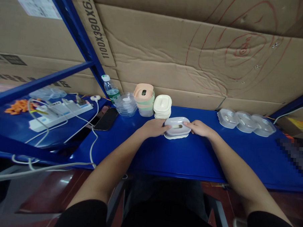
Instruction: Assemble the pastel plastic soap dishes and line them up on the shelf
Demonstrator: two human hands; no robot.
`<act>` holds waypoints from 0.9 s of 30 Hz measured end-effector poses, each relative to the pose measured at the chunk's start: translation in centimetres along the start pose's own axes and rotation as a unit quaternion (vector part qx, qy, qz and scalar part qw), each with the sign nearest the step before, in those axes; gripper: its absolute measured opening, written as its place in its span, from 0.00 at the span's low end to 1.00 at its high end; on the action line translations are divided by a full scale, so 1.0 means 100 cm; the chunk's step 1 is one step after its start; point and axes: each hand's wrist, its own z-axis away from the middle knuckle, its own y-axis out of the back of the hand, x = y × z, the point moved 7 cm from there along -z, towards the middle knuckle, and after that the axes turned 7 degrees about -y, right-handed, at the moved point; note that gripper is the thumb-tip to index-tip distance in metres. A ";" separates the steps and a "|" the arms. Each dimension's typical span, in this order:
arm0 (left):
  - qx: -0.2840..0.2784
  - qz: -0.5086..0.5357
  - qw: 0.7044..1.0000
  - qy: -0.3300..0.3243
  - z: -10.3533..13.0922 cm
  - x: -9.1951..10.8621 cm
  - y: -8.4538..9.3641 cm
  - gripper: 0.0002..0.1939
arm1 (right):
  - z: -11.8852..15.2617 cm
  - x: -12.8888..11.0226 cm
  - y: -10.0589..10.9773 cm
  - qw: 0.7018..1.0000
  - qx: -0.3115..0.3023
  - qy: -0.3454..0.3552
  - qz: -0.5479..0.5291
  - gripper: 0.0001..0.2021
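Note:
A pale lilac oval piece with a slot in its middle (pixel 178 121) sits over a cream base on the blue table. My left hand (pixel 156 127) grips its left side, thumb on the top edge. On the right side, my right hand (pixel 199 127) pinches the rim between thumb and fingers. Just behind my left hand is a stack of cream lids (pixel 163 105). Beside that stands a stack of peach, green and lilac containers (pixel 145 99). Clear bowls (pixel 126 104) are piled to their left.
Three clear-covered containers (pixel 246 122) line the back right of the table (pixel 149 157). At left are a bottle (pixel 111 91), a phone (pixel 106 119), a power strip (pixel 58 115) with cables, and orange pieces (pixel 20 106). Blue posts and cardboard (pixel 156 50) bound the back.

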 end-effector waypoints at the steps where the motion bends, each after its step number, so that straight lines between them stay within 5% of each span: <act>1: -0.014 -0.026 1.000 0.003 -0.001 -0.003 -0.004 0.17 | 0.000 -0.001 -0.001 0.999 0.006 -0.001 0.035 0.41; 7: -0.044 -0.058 0.997 -0.004 -0.004 -0.008 -0.015 0.21 | -0.002 -0.002 -0.003 0.994 0.015 -0.003 0.112 0.40; 10: -0.020 -0.087 0.996 -0.015 -0.003 -0.005 0.001 0.21 | -0.002 -0.002 -0.004 0.993 0.013 0.003 0.115 0.40; 13: 0.176 -0.092 0.980 -0.006 0.008 -0.007 0.053 0.19 | -0.002 -0.002 -0.004 0.992 0.018 0.007 0.122 0.40; 16: 0.463 -0.138 0.875 0.039 0.047 -0.022 0.118 0.17 | -0.002 -0.002 -0.004 0.992 0.021 0.019 0.126 0.40; 18: 0.552 -0.162 0.810 0.109 0.071 -0.044 0.142 0.17 | -0.003 -0.002 -0.004 0.991 0.020 0.024 0.127 0.40; 21: 0.554 -0.142 0.793 0.211 0.084 -0.084 0.155 0.20 | -0.003 -0.003 -0.004 0.992 0.018 0.025 0.123 0.40; 24: 0.480 -0.090 0.824 0.288 0.080 -0.118 0.148 0.21 | -0.003 -0.003 -0.004 0.993 0.016 0.023 0.115 0.40; 27: 0.426 -0.069 0.845 0.315 0.074 -0.130 0.138 0.21 | -0.003 -0.004 -0.004 0.993 0.016 0.027 0.116 0.40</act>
